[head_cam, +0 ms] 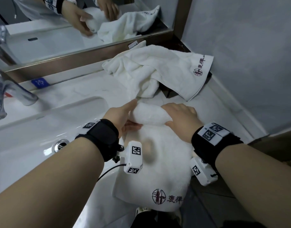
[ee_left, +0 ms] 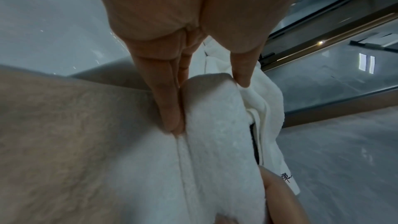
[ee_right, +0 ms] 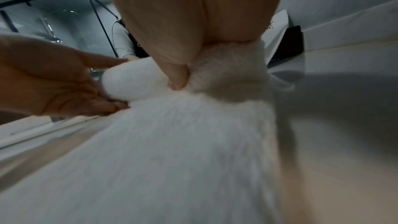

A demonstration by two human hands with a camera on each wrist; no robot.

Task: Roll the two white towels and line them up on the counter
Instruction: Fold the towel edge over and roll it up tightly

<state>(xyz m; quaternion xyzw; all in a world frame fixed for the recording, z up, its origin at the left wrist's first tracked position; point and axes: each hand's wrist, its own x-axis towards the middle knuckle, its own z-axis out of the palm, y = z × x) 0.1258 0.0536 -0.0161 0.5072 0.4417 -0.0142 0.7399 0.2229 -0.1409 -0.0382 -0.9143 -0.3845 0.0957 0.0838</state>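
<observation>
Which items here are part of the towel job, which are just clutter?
In the job:
- near towel, far end rolled, both hands on the roll
- crumpled second towel, unrolled
- left hand
- right hand
- counter

Just there:
- faucet
- sink basin
- mirror
- blue tag

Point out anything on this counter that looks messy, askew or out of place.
The second white towel lies crumpled by the mirror, draped over a dark object at the counter's back corner. The towel being rolled overhangs the front edge, logo end dangling. Nothing looks spilled or damaged.
</observation>
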